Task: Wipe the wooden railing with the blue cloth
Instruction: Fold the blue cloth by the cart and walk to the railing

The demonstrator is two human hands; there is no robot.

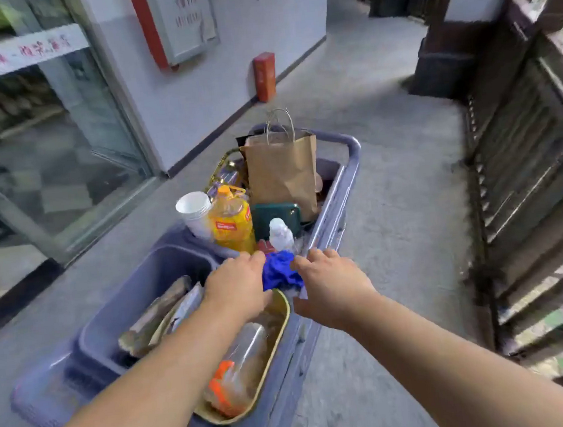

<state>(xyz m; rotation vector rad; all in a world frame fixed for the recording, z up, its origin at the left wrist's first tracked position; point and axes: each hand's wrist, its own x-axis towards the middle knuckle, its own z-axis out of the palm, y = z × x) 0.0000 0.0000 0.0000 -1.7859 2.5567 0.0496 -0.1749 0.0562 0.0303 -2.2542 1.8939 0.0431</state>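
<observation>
A crumpled blue cloth (279, 270) lies on top of a grey cleaning cart (351, 168), between my two hands. My left hand (237, 288) rests just left of the cloth with its fingers touching the cloth's edge. My right hand (328, 286) is just right of it, fingertips on the cloth. Neither hand has the cloth lifted, and whether either one grips it is unclear. The dark wooden railing (524, 141) runs along the right side of the walkway, about a step away from the cart.
The cart carries a brown paper bag (281, 175), a yellow bottle (230, 218), white cups (194, 211), a small white bottle (280, 234), a grey bin (136, 296) and a yellow-rimmed tray (282, 344). A red box (265, 77) stands by the left wall. Concrete floor lies between cart and railing.
</observation>
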